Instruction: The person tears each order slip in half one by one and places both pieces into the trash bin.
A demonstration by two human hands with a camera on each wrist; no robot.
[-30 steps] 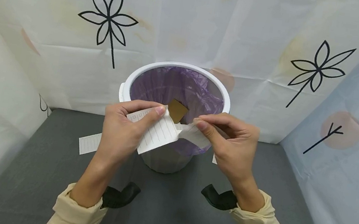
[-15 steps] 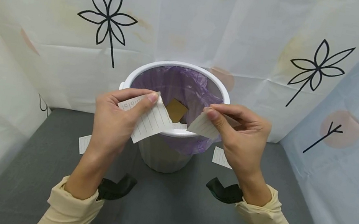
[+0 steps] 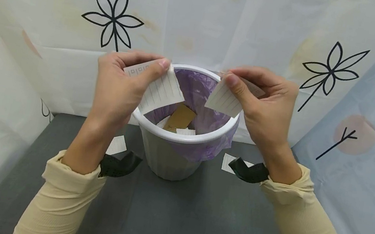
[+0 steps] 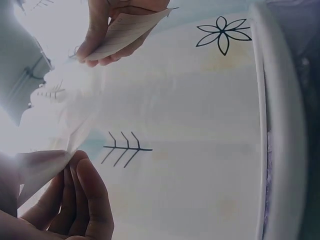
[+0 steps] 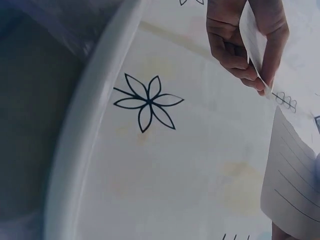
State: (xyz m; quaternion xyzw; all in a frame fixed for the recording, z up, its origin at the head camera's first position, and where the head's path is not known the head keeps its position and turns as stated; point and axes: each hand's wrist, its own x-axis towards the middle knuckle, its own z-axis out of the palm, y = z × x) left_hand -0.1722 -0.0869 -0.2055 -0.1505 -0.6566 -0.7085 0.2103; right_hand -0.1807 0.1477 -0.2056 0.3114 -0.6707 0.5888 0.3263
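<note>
A: Start at the far left. What is the left hand (image 3: 117, 82) doing?
B: Pinching the left scrap (image 3: 162, 93) between thumb and fingers, the grip closed on one corner. The scrap is lined, with small boxes printed along its upper end.
A: Below it?
B: A slip (image 3: 118, 145) on the table (image 3: 172, 216), partly hidden by the arm.
A: Where is the left scrap, exactly?
B: In the head view it overlaps the left side of the bin's (image 3: 171, 157) rim, tilted.
A: And the middle?
B: The bin stands upright, lined with a purple bag (image 3: 195, 88). Inside lie a brown card (image 3: 181, 117) and a white piece (image 3: 185, 131).
A: Further right?
B: The right scrap (image 3: 224, 99), apart from the left one, overlapping the rim's right side. The right hand (image 3: 270, 105) pinches its upper corner, thumb against fingers.
</note>
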